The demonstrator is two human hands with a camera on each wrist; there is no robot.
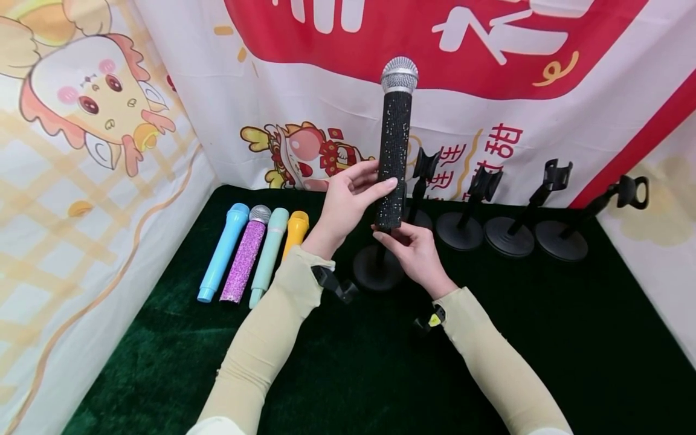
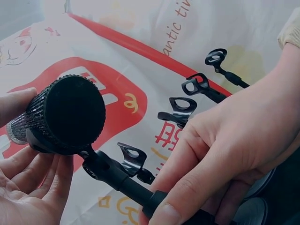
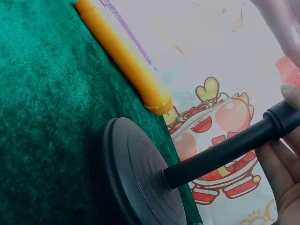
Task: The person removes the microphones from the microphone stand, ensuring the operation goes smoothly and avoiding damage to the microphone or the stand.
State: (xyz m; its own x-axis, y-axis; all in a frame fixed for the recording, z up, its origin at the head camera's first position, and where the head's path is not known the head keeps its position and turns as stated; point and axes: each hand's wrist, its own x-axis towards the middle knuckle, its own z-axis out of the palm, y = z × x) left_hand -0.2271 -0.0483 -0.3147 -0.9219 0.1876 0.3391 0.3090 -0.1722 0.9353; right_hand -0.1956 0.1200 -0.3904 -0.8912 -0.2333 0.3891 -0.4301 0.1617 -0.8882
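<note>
A black glittery microphone (image 1: 395,139) with a silver mesh head stands nearly upright at the top of a black desk stand (image 1: 375,272). The person's left hand (image 1: 348,202) holds it low on its body, thumb across the front. Just below, the right hand (image 1: 418,254) grips the stand's neck, as the left wrist view also shows. There the microphone's flat round end (image 2: 75,115) faces the camera, above the stand's joint (image 2: 96,164); the clip is mostly hidden behind the microphone. In the right wrist view, the stand's pole (image 3: 220,152) rises from its round base (image 3: 140,173) on the cloth.
Blue (image 1: 223,254), purple glitter (image 1: 246,257), mint (image 1: 269,257) and yellow (image 1: 296,229) microphones lie side by side at the left. Several black stands with bare clips, one at the far right (image 1: 562,240), line the back. Printed cloth hangs behind the dark green tabletop (image 1: 380,374).
</note>
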